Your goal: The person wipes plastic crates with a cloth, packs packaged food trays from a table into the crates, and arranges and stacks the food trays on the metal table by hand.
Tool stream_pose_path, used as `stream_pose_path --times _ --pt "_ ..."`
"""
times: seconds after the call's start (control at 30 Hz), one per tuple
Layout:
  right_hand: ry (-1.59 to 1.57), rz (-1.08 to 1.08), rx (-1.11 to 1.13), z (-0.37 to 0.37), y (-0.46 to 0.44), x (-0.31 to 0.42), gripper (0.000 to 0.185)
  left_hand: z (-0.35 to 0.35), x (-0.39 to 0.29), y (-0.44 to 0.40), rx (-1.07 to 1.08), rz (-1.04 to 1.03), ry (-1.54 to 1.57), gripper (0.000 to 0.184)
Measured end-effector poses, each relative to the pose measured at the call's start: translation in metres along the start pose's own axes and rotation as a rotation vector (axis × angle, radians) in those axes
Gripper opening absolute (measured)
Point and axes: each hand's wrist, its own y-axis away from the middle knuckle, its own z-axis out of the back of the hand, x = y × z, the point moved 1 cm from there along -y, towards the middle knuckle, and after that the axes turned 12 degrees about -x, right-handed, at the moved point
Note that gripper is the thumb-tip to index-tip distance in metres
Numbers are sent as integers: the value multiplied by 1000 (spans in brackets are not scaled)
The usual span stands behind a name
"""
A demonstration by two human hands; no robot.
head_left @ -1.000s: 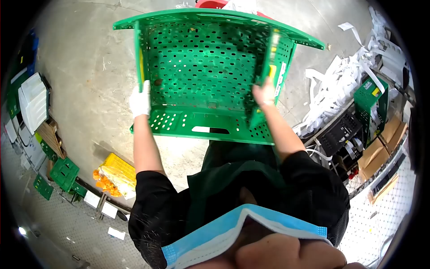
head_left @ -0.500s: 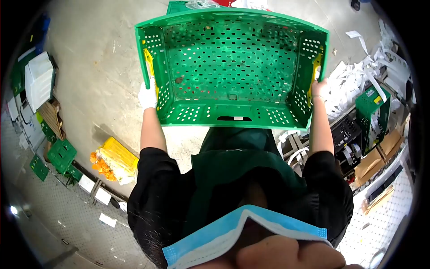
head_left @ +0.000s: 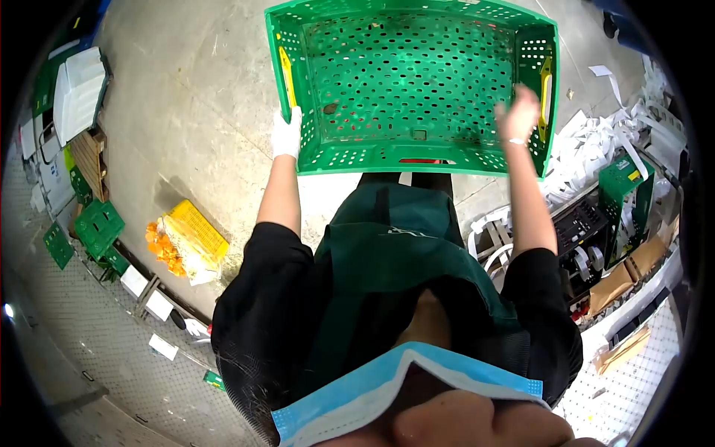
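Note:
A large green plastic crate (head_left: 402, 82) with a perforated bottom and yellow side handles is in front of me, its inside facing me. Nothing lies in it except a small dark spot on the bottom. My left hand (head_left: 286, 134), in a white glove, grips the crate's left side below the yellow handle (head_left: 287, 74). My bare right hand (head_left: 520, 115) is off the right yellow handle (head_left: 546, 97) and hovers over the crate's right inner side. It is somewhat blurred, with thumb and fingers apart.
On the floor to the left is a yellow crate (head_left: 197, 231) with orange and clear plastic bags. White paper strips (head_left: 596, 149) pile up at right near a green crate (head_left: 620, 197) and cardboard (head_left: 629, 272). More green crates (head_left: 100, 227) stand at far left. A person's shoe (head_left: 609, 26) shows top right.
My right hand has let go of the right handle and moved inward. The crate has shifted up and right in view, with my left hand still on it.

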Motion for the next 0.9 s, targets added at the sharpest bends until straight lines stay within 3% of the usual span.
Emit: stream_pose_path --times 0.03,0.07,0.1,0.13,0.23,0.27,0.37,0.4,0.53,0.57,0.6,0.63,0.67,0.77,0.83,0.9 --pt "-105 5 245 -8 20 33 41 -1 8 3 4 8 4 46" --pt "-253 -155 528 -22 45 69 33 -4 19 5 68 43 13 45" --pt "-322 -87 733 -38 63 102 31 -5 30 6 131 78 18 44" --pt "-362 91 847 -68 86 127 30 -6 27 6 97 82 -63 45" --pt "-388 229 1048 -120 107 221 33 1 13 11 63 62 -133 48" --pt "-411 230 998 -139 113 245 33 5 6 12 121 119 -155 49" --pt "-379 274 918 -188 136 291 32 4 2 14 -28 80 -134 40" --pt "-316 309 884 -201 140 299 31 9 -3 14 50 154 -74 38" --pt "-320 484 900 -225 143 291 20 3 2 14 -11 98 -18 39" --pt "-460 297 801 -213 128 286 16 6 -2 14 24 140 -9 41" --pt "-593 117 678 -200 106 278 13 4 1 12 -17 61 -203 44" --pt "-685 97 499 -166 63 272 12 5 2 9 75 106 -339 48" --pt "-764 88 307 -114 6 268 10 9 -3 11 22 72 -344 52" --pt "-660 -141 -189 18 -133 236 10 15 1 18 48 98 -226 56" --pt "-453 -218 -214 49 -190 197 12 18 2 21 32 47 -147 52" --pt "-189 -417 27 20 -184 148 31 12 17 11 96 36 -189 56"
